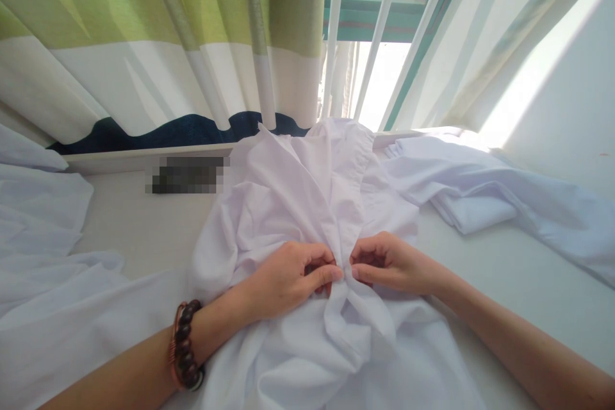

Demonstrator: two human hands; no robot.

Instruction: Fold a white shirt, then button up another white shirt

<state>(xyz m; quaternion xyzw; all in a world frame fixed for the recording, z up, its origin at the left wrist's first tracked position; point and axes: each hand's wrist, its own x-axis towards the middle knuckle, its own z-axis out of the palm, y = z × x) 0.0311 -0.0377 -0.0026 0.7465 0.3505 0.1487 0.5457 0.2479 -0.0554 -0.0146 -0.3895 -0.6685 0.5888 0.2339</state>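
A white cloth garment (293,205) with gathered folds lies across the middle of a pale surface. My left hand (302,272), with a dark bead bracelet (185,346) at its wrist, pinches a fold near the garment's centre line. Just right of it, my right hand (384,262) pinches the same part from the other side. Both sets of fingertips almost meet, and the cloth bunches between and below them. Whatever small detail may lie under the fingers is hidden.
More white fabric (43,218) is heaped at the left, and a folded white piece (471,198) lies at the right. A blurred-out dark object (189,175) rests at the back left. Behind hang a green and white curtain (168,32) and white window bars (379,38).
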